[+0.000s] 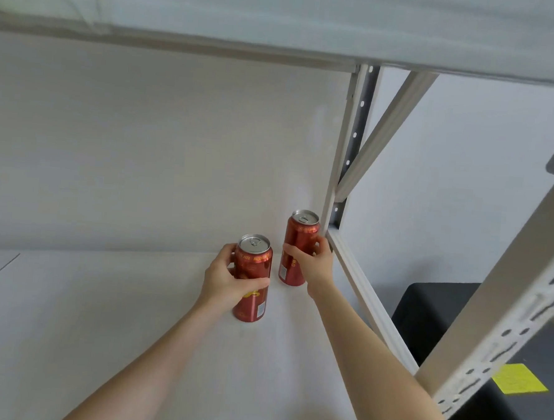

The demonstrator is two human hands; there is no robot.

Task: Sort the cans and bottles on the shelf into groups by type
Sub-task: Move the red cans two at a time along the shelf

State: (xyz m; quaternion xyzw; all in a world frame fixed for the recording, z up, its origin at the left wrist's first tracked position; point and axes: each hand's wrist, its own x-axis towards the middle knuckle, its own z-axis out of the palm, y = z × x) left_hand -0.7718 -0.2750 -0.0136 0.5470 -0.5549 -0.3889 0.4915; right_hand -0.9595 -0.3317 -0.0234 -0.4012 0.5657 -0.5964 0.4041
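Observation:
Two tall red cans with silver pull-tab tops stand upright on the white shelf board (100, 312), near its back right corner. My left hand (226, 278) grips the nearer can (254, 263) around its middle, thumb across the front. My right hand (311, 264) holds the farther can (296, 240), which stands close to the rear upright. The two cans are a small gap apart. No bottles are in view.
The grey metal rear upright (343, 168) and a diagonal brace (384, 132) rise right of the cans. A side rail (367, 299) bounds the shelf's right edge. Another shelf (280, 21) hangs overhead. A black box (431, 316) with a yellow label (518, 378) sits beyond, lower right.

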